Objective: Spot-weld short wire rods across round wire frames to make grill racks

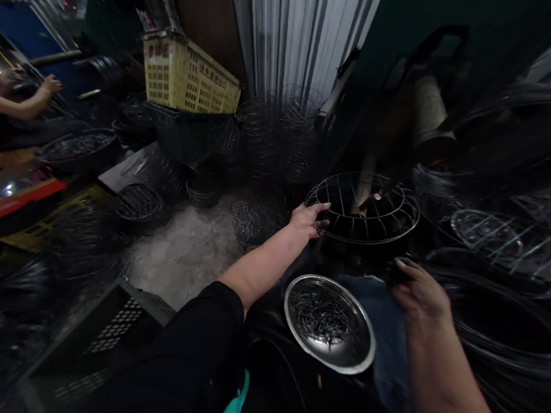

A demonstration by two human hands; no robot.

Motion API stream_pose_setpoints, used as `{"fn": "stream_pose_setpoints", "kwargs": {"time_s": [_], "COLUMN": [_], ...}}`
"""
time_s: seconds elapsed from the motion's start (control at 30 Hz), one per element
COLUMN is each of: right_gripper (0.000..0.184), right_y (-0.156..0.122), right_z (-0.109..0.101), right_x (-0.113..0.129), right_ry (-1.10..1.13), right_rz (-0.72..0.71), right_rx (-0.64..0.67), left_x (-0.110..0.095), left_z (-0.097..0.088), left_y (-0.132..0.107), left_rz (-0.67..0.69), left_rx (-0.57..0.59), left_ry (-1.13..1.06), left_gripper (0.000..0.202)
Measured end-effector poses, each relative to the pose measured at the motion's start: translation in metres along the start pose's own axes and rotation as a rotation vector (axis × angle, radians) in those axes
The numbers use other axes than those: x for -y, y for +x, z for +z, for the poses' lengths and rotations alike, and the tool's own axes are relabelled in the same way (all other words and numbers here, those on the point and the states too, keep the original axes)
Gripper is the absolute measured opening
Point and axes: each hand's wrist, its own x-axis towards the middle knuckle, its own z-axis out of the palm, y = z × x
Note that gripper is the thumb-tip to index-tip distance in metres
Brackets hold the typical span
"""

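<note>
My left hand (308, 220) reaches forward, and its fingers close on the near-left rim of a round black wire guard (386, 203) that sits under a dark machine. My right hand (414, 288) hovers lower, at the guard's near-right side, fingers curled and blurred; whether it holds anything is unclear. Between my arms, close to my lap, a shiny metal bowl (357, 355) holds several small dark wire pieces (322, 317).
Stacks of wire guards (279, 139) stand against the back wall. A yellow crate (190, 75) sits on a dark basket. Black rings and guards (505, 237) are piled on the right. Another person's arm (22, 104) works at far left. A patch of bare concrete floor (185, 251) shows.
</note>
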Motion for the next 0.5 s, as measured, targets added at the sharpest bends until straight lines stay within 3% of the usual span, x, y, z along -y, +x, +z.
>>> {"fn": "stream_pose_setpoints", "kwargs": {"time_s": [0.17,0.37,0.5], "right_gripper": [0.019,0.018,0.017], "right_y": [-0.006,-0.013,-0.014], "right_z": [0.001,-0.001,-0.003], "right_x": [-0.006,-0.008,-0.008], "right_ry": [-0.007,0.034,0.045], "right_rz": [0.033,0.100,0.134], "right_rx": [0.011,0.023,0.024], "left_x": [-0.004,-0.003,-0.005], "left_z": [-0.004,-0.004,-0.004], "left_y": [0.000,0.005,0.007], "left_rz": [-0.036,-0.041,-0.031], "left_rx": [0.005,-0.001,0.013], "left_ry": [0.094,0.053,0.041], "left_gripper": [0.075,0.116,0.118]}}
